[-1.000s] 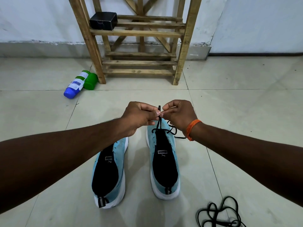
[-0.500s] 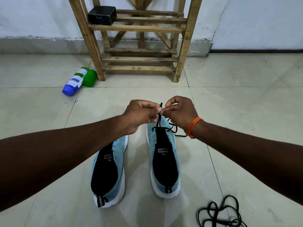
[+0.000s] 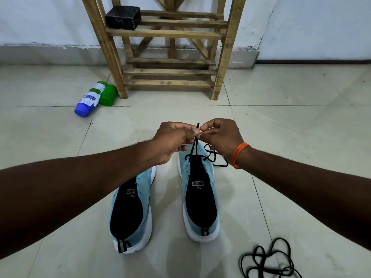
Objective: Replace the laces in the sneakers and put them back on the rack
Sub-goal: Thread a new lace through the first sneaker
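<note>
Now, the black lace (image 3: 194, 146) is the thing to watch: it rises from the front eyelets of the right-hand sneaker (image 3: 201, 199), which stands on the tiled floor (image 3: 291, 137), toe toward the rack (image 3: 166, 34). The lace's tip pokes up between the two hands. The left hand (image 3: 172, 141) is curled, its thumb and forefinger pinching the lace just under the tip. The right hand (image 3: 219, 135) is curled too and pinches the same spot from the other side. The lace's slack lies in loose loops beside the toe, under the right wrist.

The left-hand sneaker (image 3: 132, 207) stands just beside its mate, with no lace showing. A spare lace (image 3: 267, 259) lies tangled nearer, on the right.

I'd say the risk is a hard tug. With only the front eyelets threaded and nothing holding the shoe down, the lace could run through unevenly or lift the toe, and those slack loops could snag into a knot.
</note>
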